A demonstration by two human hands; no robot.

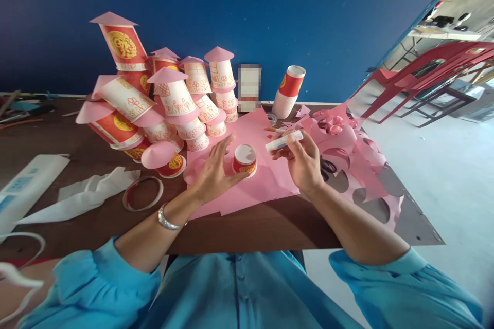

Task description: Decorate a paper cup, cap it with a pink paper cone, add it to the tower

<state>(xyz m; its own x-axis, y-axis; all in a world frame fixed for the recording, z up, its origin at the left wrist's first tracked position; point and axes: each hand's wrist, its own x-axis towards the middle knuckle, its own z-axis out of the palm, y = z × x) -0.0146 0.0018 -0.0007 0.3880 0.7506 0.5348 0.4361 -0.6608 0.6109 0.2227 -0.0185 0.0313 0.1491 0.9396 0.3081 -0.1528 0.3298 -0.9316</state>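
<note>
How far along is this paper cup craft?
Done: a pile of cone-topped cups stands at the back. In hand: the left hand steadies a small cup while the right hand holds a glue stick. Left: this cup lacks a cone; plain stacked cups wait.

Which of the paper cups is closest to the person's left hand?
The small red cup upside down on the pink sheet, at the left hand fingertips; the others are stacked behind.

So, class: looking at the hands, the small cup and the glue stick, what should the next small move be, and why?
Probably bring the glue stick down to the rim of the small cup. The right hand holds the stick just beside the cup, not touching it, while the left hand steadies the cup, upside down on the pink paper.
</note>
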